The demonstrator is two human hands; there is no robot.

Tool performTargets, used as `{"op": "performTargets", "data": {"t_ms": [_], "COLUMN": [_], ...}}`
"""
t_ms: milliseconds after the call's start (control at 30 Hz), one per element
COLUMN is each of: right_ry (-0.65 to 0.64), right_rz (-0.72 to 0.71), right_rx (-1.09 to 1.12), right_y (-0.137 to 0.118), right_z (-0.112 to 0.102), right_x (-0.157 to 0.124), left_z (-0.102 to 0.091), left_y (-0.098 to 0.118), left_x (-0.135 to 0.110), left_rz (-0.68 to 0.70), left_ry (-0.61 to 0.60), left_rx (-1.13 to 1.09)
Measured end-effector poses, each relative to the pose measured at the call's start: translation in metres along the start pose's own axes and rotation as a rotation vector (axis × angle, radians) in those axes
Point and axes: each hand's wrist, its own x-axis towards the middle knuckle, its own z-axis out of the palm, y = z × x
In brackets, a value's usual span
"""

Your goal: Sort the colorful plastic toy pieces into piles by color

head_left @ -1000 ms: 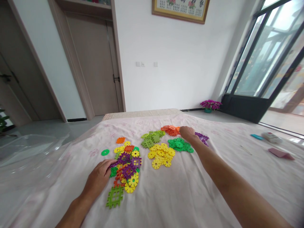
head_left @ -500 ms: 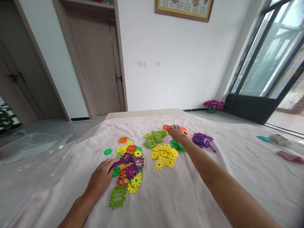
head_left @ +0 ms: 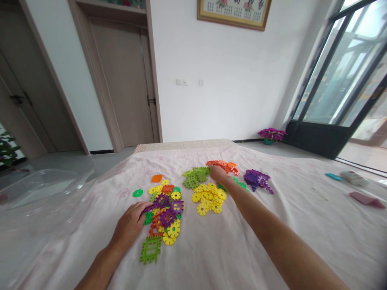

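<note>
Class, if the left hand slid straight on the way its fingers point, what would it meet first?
Probably the purple piece edging the mixed pile; the left hand seems nearly on it, though depth is unclear.

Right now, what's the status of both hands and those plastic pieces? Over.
Left hand on mixed pile edge. Right hand at orange pile, grip unclear. Yellow pile close beside right hand.

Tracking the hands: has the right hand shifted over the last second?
Yes. The right hand slid leftward, from the orange pile's right edge to its near left side.
</note>
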Motion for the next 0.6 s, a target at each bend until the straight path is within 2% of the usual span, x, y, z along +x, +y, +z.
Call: {"op": "performTargets", "data": {"t_ms": [133,267,333,467,600], "right_ry": [0.102,0.176,0.166,0.051,0.020], "right_rz": [0.019,-0.050,-0.159,-0.391,-0.417], "right_rx": [0.027,0.058,0.092,0.119,0.044], "right_y": [-0.004,-0.018,-0.031,-0.056,-0.068], "right_z": [-0.003,-0.010,-0.011,-0.004,0.002], "right_x": [-0.011,-0.033,-0.045,-0.061,-0.059], "left_z": [-0.001,-0.002,-0.003,-0.003,-0.003], "left_y": [0.000,0.003,0.004,0.005,0.005], "left_x": [0.001,0.001,0.001,0.001,0.000], "left_rz": [-0.002,0.001,0.003,0.004,0.007], "left_ry": [0.000,-0.011,-0.016,-0.019,-0.019], "left_rx": [-0.003,0.000,-0.002,0.002,0.002]}}
